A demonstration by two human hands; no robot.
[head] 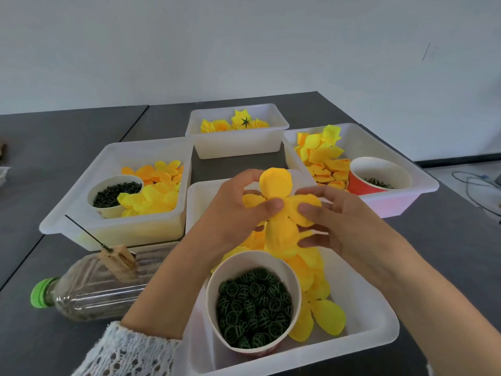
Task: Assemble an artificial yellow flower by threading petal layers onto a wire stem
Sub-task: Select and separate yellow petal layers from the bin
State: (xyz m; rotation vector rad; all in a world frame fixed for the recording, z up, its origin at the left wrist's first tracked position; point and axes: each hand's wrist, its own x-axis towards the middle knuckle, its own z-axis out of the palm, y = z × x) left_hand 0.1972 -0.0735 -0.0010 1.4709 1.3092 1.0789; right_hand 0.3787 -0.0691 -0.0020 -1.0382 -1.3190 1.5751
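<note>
Both hands hold one yellow fabric petal layer [279,213] up over the near white tray [379,335]. My left hand [233,210] pinches its left side with the thumb near the layer's centre. My right hand [333,215] grips its right side, fingers spread behind the petals. More loose yellow petals [322,308] lie in that tray beside a paper cup of green ring-shaped parts [254,302]. A thin dark wire stem [86,232] sticks up at a slant from a wooden block [120,260] on a lying plastic bottle [89,289] at the left.
Three other white trays stand behind: the left tray [81,202] with petals and a cup of dark green pieces [115,195], the far tray [235,145] with finished yellow flowers, the right tray [417,196] with petals and a red cup [376,177]. Cables lie off the table's right edge.
</note>
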